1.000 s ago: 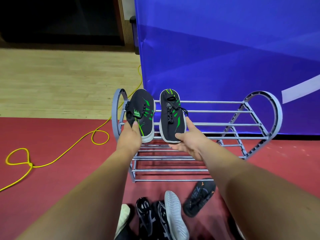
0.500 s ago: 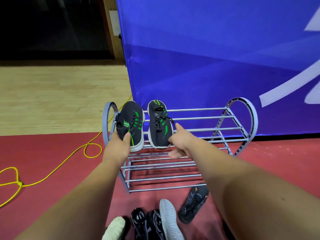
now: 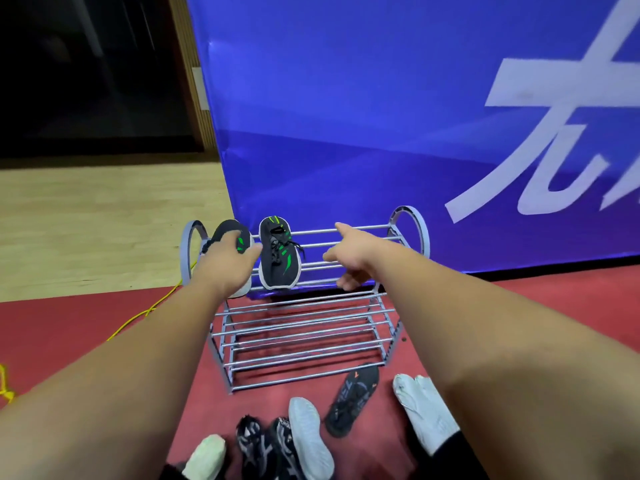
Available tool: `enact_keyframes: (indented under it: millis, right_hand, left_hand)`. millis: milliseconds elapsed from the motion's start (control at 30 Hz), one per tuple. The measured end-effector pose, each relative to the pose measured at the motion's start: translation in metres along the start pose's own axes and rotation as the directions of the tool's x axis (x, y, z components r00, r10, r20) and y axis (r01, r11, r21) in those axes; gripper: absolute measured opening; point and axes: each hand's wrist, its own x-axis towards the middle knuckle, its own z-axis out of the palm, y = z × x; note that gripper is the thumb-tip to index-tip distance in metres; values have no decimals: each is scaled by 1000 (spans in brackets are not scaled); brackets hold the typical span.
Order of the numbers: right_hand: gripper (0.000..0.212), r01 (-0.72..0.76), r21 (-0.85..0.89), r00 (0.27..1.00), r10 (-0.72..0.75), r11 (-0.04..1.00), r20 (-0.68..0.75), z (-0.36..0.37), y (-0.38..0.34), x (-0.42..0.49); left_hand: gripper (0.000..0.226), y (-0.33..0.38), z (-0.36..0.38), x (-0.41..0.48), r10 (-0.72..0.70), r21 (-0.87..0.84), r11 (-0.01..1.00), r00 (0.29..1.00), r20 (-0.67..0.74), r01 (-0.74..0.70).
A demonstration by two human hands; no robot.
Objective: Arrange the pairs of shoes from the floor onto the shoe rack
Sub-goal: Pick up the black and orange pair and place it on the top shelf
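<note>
The left hand lies over the left black-and-green shoe at the 9 o'clock end of the top tier of the shoe rack, fingers spread across its upper; whether they grip it or only rest on it cannot be told. Hazard: the rack's tiers are thin bars with gaps, so a shoe released off-centre could tip forward off the front bar, and the heel of this shoe already overhangs that bar. The right black-and-green shoe sits just beside it at 3 o'clock, free of both hands, laces loose toward the bars; a snagged lace could drag it during the next adjustment. The right hand is clear of it, loosely open with forefinger extended, holding nothing, over the bare bars; a careless sweep could knock the pair. Count on the rack: two shoes, one pair. Count on the floor at 6 o'clock, left to right: one pale shoe, two black patterned shoes, one white shoe sole-up, one black sandal. The socked foot is not stock.
</note>
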Motion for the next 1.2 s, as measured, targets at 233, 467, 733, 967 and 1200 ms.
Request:
enact_keyframes:
  millis: [233,467,733,967,1200]
  right_hand:
    - [83,26,-331,996,-51,943,-67,-69,22,-49]
    - [65,-52,-510,991,-18,859,-131,-127,72,-45]
    - [40,-199,-577,973,232,792,-17,-139,189,24]
    - [37,-308,-524,903,417,794,101,-96,338,119]
    - [22,-410,-538,800,574,737,176,-31,488,186]
  left_hand:
    - [73,66,10,-37,246,84,962,960,132,-258]
    - [74,104,66,-38,333,179,897,883,330,-405]
    - [73,80,181,-4,231,276,863,817,528,-423]
    - [70,25,319,29,141,295,844,715,685,-449]
    - [50,-43,475,33,74,253,845,572,817,-471]
